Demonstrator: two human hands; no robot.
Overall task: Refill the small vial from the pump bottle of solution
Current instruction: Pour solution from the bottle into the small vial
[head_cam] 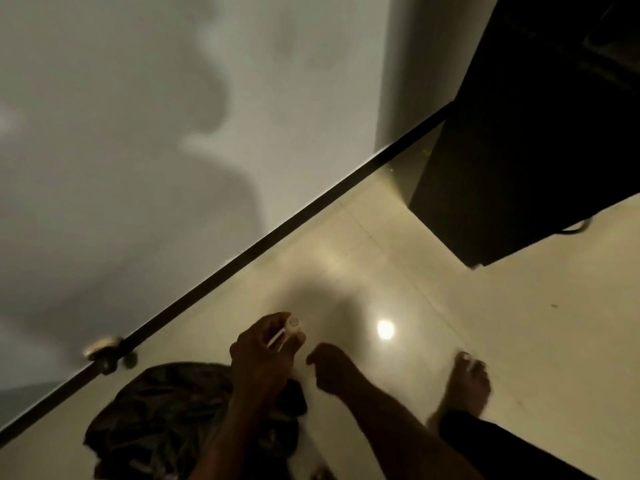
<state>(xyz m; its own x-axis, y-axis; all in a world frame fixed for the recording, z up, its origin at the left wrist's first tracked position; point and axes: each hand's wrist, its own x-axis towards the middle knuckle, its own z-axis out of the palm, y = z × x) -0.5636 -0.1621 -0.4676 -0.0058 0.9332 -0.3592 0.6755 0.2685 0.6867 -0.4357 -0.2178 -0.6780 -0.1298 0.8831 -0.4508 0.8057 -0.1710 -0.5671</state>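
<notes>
Both forearms come in from the bottom edge, over a pale glossy tiled floor (450,323). Left hand (261,351) grips the small vial (290,328): fingers curled round it, thumb on the right side, round end sticking out past the fingertips and tilted up and right. White strip visible along the vial body between the fingers. Frame is motion-blurred, so can't tell if the vial is capped or has liquid in it. Right hand (329,368) sits just beside the left, not touching the vial, fingers curled in with thumb and forefinger tips close together; can't tell if it pinches anything. Dark crumpled cloth (162,420) lies on the floor under the left forearm. Bare foot (467,382) on the tiles to the right of the hands. Black skirting strip (277,233) runs diagonally along the base of the white wall (138,133), with a small round doorstop (104,348) at it. Dark cabinet (536,150) upper right. Bright lamp reflection (385,329) on the floor, just right of the vial.
</notes>
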